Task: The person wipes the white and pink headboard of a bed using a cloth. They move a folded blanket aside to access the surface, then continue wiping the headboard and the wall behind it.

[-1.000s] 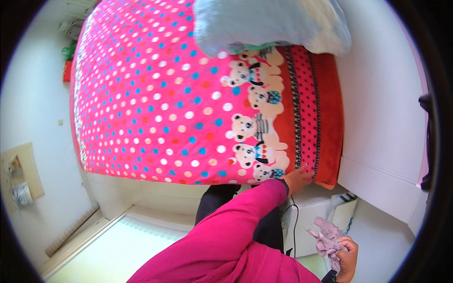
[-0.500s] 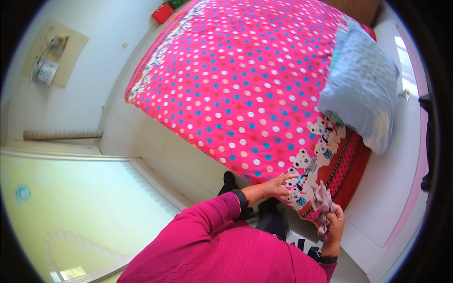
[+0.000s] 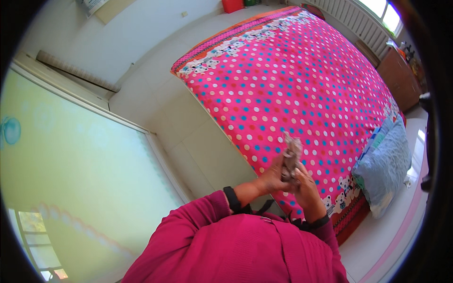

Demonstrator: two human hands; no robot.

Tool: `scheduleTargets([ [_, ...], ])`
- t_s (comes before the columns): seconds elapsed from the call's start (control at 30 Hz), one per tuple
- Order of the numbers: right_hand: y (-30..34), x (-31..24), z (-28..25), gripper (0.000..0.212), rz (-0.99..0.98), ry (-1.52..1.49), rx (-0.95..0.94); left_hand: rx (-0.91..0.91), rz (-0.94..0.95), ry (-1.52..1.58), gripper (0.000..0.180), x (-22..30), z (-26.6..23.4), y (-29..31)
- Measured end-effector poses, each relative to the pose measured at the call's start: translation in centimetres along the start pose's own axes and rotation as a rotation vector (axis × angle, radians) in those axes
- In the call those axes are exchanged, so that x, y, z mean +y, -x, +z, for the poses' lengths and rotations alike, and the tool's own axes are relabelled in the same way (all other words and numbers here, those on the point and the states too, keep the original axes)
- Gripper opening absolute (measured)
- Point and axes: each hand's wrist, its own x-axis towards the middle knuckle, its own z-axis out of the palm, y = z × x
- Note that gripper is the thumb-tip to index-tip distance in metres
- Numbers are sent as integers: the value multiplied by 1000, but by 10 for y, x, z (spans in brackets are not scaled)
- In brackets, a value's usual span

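Observation:
A crumpled greyish-mauve cloth [image 3: 293, 150] is bunched between my two hands, above the near edge of the bed. My left hand [image 3: 272, 177] closes on its left side, and my right hand [image 3: 306, 188] grips it from the right. The cloth is slightly blurred, and its lower part is hidden by my fingers. Beneath it spreads a bright pink bedsheet [image 3: 278, 89] with white, blue and red dots and a border of white bears. A light-blue fluffy pillow [image 3: 386, 165] lies at the right end of the bed.
On the left stands a pale yellow-green panel [image 3: 71, 165] with a light frame. Tiled floor [image 3: 188, 137] runs between it and the bed. At the far right are a brown cabinet [image 3: 398, 78] and a radiator [image 3: 351, 23]; a red container [image 3: 232, 5] sits by the far wall.
My right hand has brought the cloth up and leftward from the bed's bear border. My left hand, empty before, now holds it too. The view has turned toward the right, showing the cabinet and radiator.

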Motion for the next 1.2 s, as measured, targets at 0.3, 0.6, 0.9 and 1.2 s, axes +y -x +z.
scheduleTargets([
  [0.3,-109,-11,121,56,314,519,-558,420,77,-248,73,68,-160,74],
  [0.6,-173,-59,86,35,115,265,-213,1155,66,272,45,94,-298,169],
  [0.9,-285,-20,113,21,213,470,42,1409,37,236,25,140,-374,220],
  [1.2,-416,8,254,23,358,602,-196,1455,152,130,44,227,-488,230],
])
